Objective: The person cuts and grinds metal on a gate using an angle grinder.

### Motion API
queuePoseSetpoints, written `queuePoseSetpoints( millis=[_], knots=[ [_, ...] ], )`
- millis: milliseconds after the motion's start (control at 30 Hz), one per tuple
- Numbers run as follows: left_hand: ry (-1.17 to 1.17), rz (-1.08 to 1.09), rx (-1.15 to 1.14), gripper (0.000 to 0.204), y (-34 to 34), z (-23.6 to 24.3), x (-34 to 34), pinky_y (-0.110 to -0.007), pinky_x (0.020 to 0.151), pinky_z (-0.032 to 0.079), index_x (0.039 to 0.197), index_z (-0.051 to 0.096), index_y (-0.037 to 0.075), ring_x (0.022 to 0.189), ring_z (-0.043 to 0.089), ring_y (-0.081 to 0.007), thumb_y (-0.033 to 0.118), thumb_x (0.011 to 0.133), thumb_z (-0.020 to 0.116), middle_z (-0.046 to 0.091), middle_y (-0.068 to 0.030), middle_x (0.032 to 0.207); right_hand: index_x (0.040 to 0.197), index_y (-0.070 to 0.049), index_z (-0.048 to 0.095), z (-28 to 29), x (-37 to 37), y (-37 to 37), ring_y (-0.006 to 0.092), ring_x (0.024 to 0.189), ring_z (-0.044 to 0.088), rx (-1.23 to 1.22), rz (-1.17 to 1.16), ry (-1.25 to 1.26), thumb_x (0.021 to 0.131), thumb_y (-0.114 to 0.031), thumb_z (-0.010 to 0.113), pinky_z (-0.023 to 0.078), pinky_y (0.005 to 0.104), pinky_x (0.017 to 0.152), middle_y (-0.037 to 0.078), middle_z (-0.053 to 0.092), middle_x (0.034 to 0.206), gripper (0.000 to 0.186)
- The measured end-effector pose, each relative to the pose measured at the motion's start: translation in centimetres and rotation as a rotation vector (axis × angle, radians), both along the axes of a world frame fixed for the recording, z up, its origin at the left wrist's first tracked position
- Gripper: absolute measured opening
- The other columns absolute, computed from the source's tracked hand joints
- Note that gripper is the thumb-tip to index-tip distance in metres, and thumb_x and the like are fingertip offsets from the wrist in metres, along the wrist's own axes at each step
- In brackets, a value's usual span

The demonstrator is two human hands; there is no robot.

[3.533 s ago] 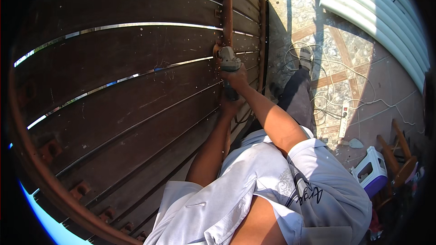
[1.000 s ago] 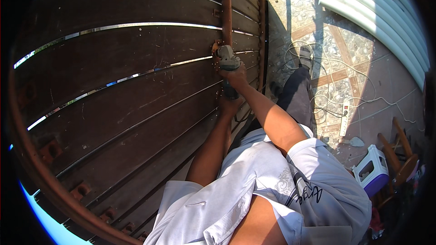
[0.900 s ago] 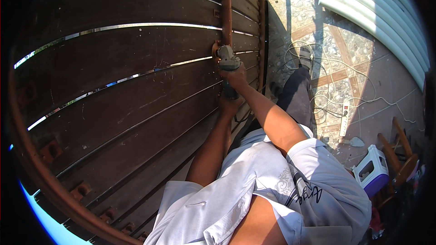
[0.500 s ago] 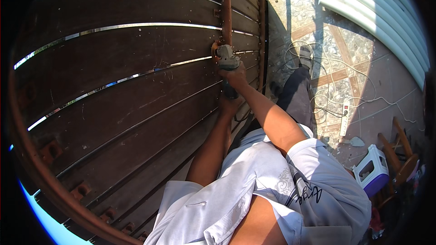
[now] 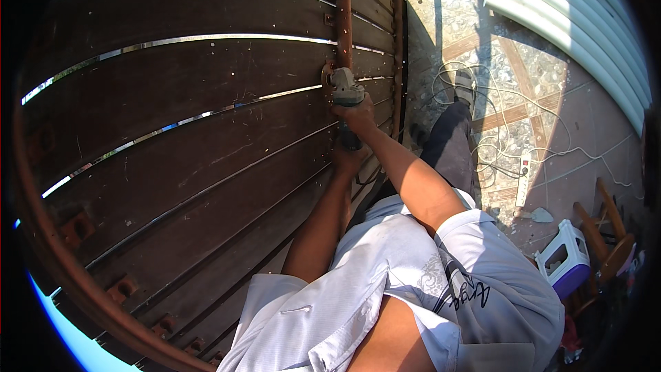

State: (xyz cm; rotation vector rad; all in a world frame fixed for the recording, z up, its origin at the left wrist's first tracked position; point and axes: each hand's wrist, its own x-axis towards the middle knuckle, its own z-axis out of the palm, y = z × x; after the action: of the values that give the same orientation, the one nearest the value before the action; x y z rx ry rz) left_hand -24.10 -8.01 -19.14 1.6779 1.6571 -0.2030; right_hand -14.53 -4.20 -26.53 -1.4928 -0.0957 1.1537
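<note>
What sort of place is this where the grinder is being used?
Probably an outdoor yard or patio beside a house. The sunlit patterned floor tiles, the tall dark slatted gate with daylight through its gaps, and a white extension cord trailing over the ground all point to it. Both hands hold an angle grinder against the gate's rusty post.

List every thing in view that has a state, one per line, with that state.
angle grinder: gripped in both hands, head against the rusty post.
right hand: closed on the grinder body, near the head.
left hand: closed on the grinder's rear end.
rusty post: upright, bare rust.
wooden slat gate: slats in place, light through the gaps.
white cable: loose on the tiled floor.
power strip: flat on the floor.
plastic stool: upright.
</note>
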Motion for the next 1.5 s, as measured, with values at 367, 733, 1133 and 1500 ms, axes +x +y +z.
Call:
queuePoseSetpoints(
  millis=[367,733,1133,1500],
  knots=[
    [-0.007,0.045,0.113,0.058,-0.5,0.2,0.8,-0.04,0.087,0.053,0.115,0.062,0.002,0.101,0.07,-0.0294,0.023,0.065,0.082,0.07,-0.0156,0.107,0.118,0.002,0.049,-0.8,0.4,0.1,0.0286,0.103,0.064,0.068,-0.001,0.061,0.058,-0.032,0.092,0.051,0.0394,0.09,0.017,0.064,0.111,0.081],
    [0.05,-0.022,0.007,0.076,0.3,0.1,0.2,-0.041,0.093,0.051,0.122,0.058,-0.001,0.11,0.066,-0.0287,0.038,0.063,0.087,0.067,-0.0161,0.117,0.117,0.001,0.05,1.3,1.3,0.3,0.0283,0.105,0.064,0.004,0.059,0.038,0.056,-0.035,0.093,0.051,0.0396,0.091,0.017,0.063,0.114,0.083],
    [-0.002,0.034,0.102,0.054,-0.1,-0.5,-0.3,-0.041,0.083,0.054,0.108,0.064,0.001,0.096,0.071,-0.0294,0.024,0.063,0.083,0.071,-0.0146,0.102,0.118,0.002,0.05,0.5,0.6,0.3,0.0292,0.103,0.064,0.008,0.042,0.101,0.056,-0.035,0.091,0.052,0.0401,0.089,0.018,0.063,0.112,0.084],
    [-0.117,0.02,0.135,0.049,-0.1,0.6,0.3,-0.04,0.081,0.053,0.105,0.064,0.002,0.093,0.071,-0.0277,0.021,0.064,0.082,0.071,-0.0134,0.101,0.108,-0.002,0.061,-0.2,-0.1,0.4,0.0185,0.087,0.067,0.064,-0.024,0.028,0.062,-0.019,0.088,0.053,0.0335,0.079,0.008,0.069,0.096,0.056]
  ],
)
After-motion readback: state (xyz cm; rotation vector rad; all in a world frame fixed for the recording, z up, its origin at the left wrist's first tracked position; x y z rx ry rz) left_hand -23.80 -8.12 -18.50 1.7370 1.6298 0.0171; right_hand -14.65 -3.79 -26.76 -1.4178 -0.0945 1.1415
